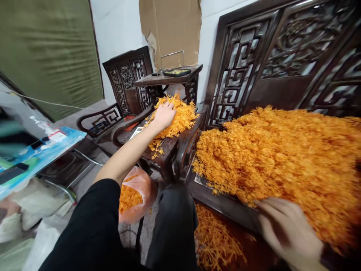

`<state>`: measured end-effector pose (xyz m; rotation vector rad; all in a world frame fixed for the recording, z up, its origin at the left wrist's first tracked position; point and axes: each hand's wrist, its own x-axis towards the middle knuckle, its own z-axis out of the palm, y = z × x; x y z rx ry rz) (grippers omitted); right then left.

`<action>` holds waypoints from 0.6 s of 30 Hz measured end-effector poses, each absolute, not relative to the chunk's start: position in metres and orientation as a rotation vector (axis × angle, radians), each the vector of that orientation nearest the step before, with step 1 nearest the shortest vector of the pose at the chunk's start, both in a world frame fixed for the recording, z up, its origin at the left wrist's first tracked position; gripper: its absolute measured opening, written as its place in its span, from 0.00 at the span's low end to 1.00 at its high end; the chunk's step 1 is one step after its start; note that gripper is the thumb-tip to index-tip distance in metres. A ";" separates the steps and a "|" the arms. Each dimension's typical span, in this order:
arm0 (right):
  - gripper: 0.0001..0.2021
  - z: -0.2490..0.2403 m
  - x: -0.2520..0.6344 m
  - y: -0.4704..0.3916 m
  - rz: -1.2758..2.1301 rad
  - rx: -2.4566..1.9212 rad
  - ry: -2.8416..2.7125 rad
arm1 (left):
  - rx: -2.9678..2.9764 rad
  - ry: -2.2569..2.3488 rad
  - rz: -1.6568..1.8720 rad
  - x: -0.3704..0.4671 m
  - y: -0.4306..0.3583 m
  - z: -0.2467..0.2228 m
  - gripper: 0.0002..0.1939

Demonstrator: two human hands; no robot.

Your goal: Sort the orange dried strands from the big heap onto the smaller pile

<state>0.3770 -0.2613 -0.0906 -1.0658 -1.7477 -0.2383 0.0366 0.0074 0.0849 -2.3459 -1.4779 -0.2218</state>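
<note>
My left hand (166, 115) reaches forward and rests on a heap of orange, branching, coral-like sprigs (183, 122) on a small dark wooden table. Its fingers lie slightly apart over the top of the heap, the tips partly sunk among the sprigs. A far larger pile of the same orange sprigs (282, 154) covers the carved wooden bench at right. At that pile's front edge is my right hand (287, 226), somewhat blurred, thumb apart from the fingers. The fingertips meet the lower border of the pile, and nothing shows in its grasp.
A pinkish plastic bag (148, 194) of orange pieces stands on the floor by my leg. More orange strands (217, 241) lie below the bench edge. A higher side table (169, 78) holds a phone. Left are a blue-topped table (64, 137) and pale sacks (42, 199).
</note>
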 end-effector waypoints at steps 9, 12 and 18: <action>0.13 0.014 0.274 -0.152 -0.277 -0.935 -2.009 | -2.420 -1.407 -0.104 0.021 0.024 0.091 0.27; 0.35 0.035 0.235 -0.071 -0.040 -1.310 -1.931 | -2.405 -1.608 -0.167 0.034 0.017 0.069 0.30; 0.17 0.031 0.220 0.027 0.297 -1.545 -1.911 | -2.440 -1.870 -0.229 0.032 0.020 0.025 0.58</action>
